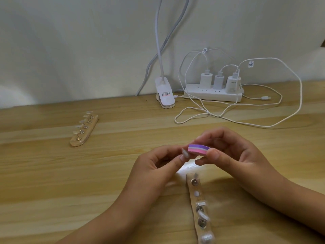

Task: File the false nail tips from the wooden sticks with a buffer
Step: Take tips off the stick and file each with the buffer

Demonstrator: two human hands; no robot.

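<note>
My left hand (154, 166) pinches a small clear false nail tip (185, 153) between thumb and fingers. My right hand (232, 152) grips a pink and purple buffer block (198, 149), its end touching the tip. Below the hands a wooden stick (199, 206) lies on the table with metal pegs, several carrying clear tips; one peg spot shows only a white pad. A second wooden stick (84, 129) with several tips on pegs lies at the far left.
A white clip lamp base (164, 95) and a white power strip (212, 94) with three chargers stand at the back by the wall. White cables (246, 120) loop across the wooden table (52, 182) behind my hands.
</note>
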